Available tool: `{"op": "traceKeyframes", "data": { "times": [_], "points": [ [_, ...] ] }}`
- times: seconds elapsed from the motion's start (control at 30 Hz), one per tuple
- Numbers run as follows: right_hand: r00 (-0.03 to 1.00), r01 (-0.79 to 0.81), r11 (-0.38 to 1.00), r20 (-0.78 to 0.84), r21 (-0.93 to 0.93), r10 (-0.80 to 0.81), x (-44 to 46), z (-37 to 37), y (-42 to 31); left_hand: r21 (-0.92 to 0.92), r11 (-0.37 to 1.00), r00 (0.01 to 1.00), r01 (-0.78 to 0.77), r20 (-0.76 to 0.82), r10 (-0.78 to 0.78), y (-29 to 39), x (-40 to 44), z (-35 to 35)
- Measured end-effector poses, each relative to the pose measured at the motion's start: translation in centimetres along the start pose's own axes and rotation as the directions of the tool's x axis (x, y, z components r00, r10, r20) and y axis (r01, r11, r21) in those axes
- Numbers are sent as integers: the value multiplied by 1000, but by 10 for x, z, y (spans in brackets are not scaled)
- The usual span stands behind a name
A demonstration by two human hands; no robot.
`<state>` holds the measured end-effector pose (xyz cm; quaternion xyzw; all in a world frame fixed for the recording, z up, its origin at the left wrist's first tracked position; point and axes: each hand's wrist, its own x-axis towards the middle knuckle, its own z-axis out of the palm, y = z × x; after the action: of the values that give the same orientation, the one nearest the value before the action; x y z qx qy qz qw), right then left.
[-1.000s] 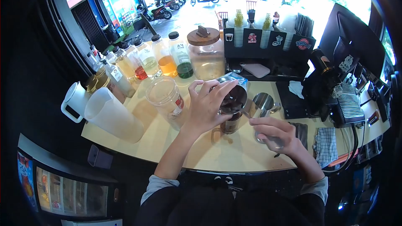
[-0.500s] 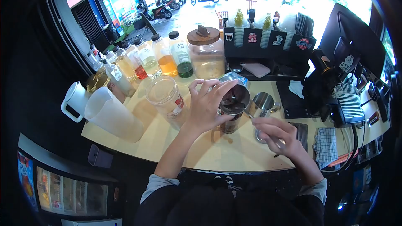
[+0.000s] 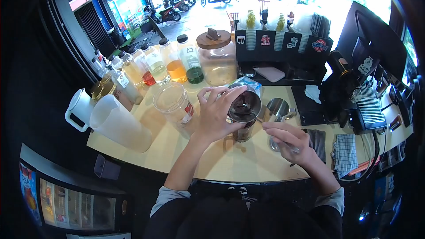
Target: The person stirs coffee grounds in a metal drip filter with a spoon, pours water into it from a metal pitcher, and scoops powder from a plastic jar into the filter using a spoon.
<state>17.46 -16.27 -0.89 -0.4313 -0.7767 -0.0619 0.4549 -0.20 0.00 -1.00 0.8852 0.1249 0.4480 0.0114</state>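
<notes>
My left hand grips a metal cup, fingers over its far side and thumb underneath. The cup is tilted, and dark contents show inside. Directly beneath stands a clear glass with something dark in it, partly covered by the cup. My right hand is closed around a spoon, whose tip reaches the cup's lower rim. A metal pitcher stands just right of the cup. To the left of my left hand is a clear plastic jar without a lid.
A frosted jug and a white pitcher stand at the left. Several syrup bottles and a wooden-lidded jar line the back. A coffee machine, a checked cloth and a black cup holder are farther right.
The spoon has shifted from inside the cup to its lower rim, and my right hand has moved slightly left. My left hand keeps the cup tilted, turned a little more toward me.
</notes>
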Motion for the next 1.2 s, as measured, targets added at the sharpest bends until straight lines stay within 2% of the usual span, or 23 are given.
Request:
{"op": "traceKeyframes", "data": {
  "times": [0.13,0.2,0.4,0.47,0.5,0.8,0.97,1.2],
  "points": [
    [1000,-26,1000,0,4,26,-1,-1,1,-11,999,999,41,13,-41,-1,2,-2],
    [990,-20,999,-136,51,27,-2,-4,-1,-32,997,998,68,16,-68,-2,1,-3],
    [970,-21,995,-240,95,43,-6,-8,1,-119,982,989,146,33,-143,-7,2,2],
    [964,-31,990,-257,137,66,-10,-8,0,-167,952,959,256,171,-228,-10,-1,4],
    [958,-43,983,-273,180,92,-12,-8,0,-168,952,959,255,170,-227,-10,0,4],
    [963,-54,990,-257,128,86,-21,-15,-3,-192,917,905,349,322,-277,-9,10,0],
    [962,-58,990,-259,125,89,-25,-17,-5,-245,841,834,482,421,-356,-11,14,2],
    [959,-75,986,-261,147,112,-30,-21,-10,-258,858,847,444,433,-308,-12,13,3]
  ]
}}
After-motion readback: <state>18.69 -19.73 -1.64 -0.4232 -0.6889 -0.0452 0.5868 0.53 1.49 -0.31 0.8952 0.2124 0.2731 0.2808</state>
